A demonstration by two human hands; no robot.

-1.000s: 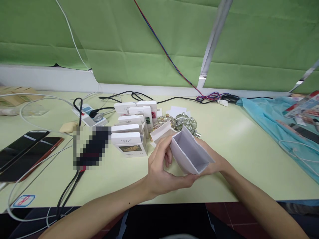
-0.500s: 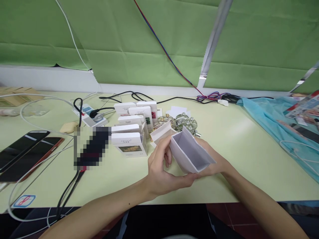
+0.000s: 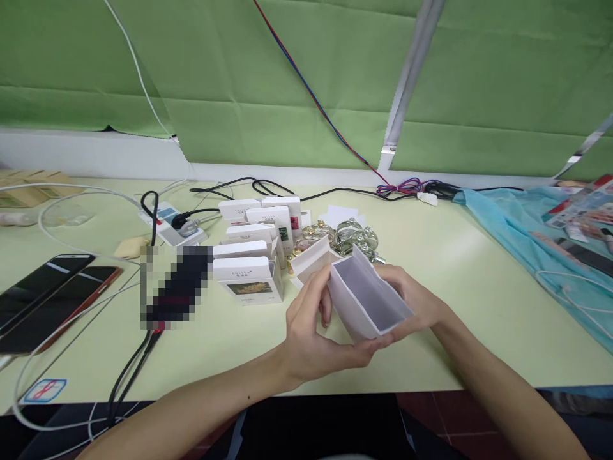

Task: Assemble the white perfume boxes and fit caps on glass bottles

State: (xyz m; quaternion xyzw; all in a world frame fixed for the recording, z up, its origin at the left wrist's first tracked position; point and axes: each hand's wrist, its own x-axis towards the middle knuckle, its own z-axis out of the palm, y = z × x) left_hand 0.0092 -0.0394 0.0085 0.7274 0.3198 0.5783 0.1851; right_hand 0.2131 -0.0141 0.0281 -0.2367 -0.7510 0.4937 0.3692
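Since a moment ago, the person's right hand (image 3: 419, 303) has shifted slightly rightward around the open white box (image 3: 357, 306), and the flap at its near right end no longer juts out. Held above the near middle of the table (image 3: 479, 275), the box has its mouth pointing up towards the wearer, with the mouth's long axis slanting from far left to near right. The left hand (image 3: 313, 338) grasps it, fingers curled at the far left corner and thumb along the near side; the right fingers and thumb grip its right side. Glass bottles (image 3: 357, 236) lie beyond it, and white cartons (image 3: 251, 281) stand to the left.
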